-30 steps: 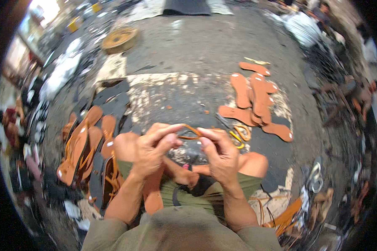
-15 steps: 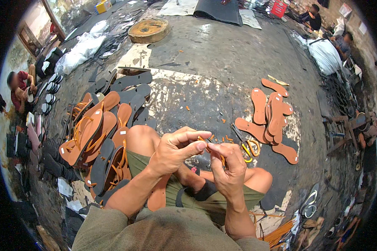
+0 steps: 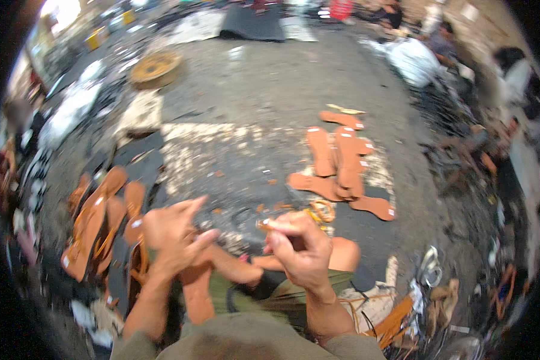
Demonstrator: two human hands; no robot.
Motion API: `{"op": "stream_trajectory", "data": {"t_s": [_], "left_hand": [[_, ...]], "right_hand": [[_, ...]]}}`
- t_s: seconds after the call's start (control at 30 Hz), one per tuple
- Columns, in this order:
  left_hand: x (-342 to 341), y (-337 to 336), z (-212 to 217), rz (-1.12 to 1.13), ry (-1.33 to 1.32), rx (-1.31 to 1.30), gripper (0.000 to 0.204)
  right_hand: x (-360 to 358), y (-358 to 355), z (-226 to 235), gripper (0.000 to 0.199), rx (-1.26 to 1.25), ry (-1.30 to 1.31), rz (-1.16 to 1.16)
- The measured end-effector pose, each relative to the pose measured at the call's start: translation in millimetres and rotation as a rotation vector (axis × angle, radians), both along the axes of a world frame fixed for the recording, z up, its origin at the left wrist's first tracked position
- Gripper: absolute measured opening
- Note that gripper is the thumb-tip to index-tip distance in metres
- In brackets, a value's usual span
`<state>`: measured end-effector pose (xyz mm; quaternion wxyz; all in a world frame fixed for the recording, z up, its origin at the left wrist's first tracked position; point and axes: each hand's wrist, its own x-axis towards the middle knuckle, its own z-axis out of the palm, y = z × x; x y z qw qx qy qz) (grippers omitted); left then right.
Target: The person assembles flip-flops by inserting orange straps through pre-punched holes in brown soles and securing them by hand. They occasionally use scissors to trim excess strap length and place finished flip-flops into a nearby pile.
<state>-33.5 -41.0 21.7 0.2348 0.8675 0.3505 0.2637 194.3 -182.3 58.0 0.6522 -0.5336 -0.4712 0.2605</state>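
My right hand (image 3: 303, 246) is closed in a pinch on a short end of orange strap (image 3: 262, 225), held up in front of my lap. My left hand (image 3: 177, 237) is apart from it, blurred, with thumb and fingers spread and nothing seen in it. It is nearest the pile of tan and dark sandals (image 3: 93, 225) with orange straps on my left. A tan sole (image 3: 197, 294) lies on my lap below the left hand. Beyond my right hand lie scissors with yellow handles (image 3: 323, 211), partly hidden.
Tan soles (image 3: 345, 159) are stacked on the right of the worn dark board (image 3: 222, 162), amid small orange scraps. A round wooden block (image 3: 156, 69) sits farther off on the left. A bundle of orange strips (image 3: 396, 312) lies at my lower right. Other people sit along both sides.
Both hands were together at the orange strap. My left hand has let go and moved left, opening, while the right keeps the strap. The whole view has shifted and blurred.
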Motion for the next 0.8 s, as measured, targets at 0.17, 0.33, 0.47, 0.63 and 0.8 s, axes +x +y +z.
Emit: {"op": "stream_trajectory", "data": {"t_s": [0.17, 0.33, 0.47, 0.63, 0.8], "left_hand": [[-73, -38, -34, -0.093, 0.562, -0.068, 0.084], [-41, -60, 6, 0.087, -0.240, -0.852, 0.057], [-46, -49, 16, 0.099, -0.226, -1.005, 0.044], [-23, -34, 23, 0.087, -0.445, -0.953, 0.040], [-2, -35, 35, 0.272, -0.457, -0.732, 0.049]], "right_hand": [[28, -24, 92, 0.012, 0.637, 0.146, 0.536], [37, -23, 106, 0.011, 0.800, -0.169, 0.555], [34, -26, 106, 0.010, 0.771, -0.137, 0.564], [13, -47, 119, 0.012, 0.696, -0.007, 0.440], [22, -34, 96, 0.008, 0.626, 0.064, 0.770]]}}
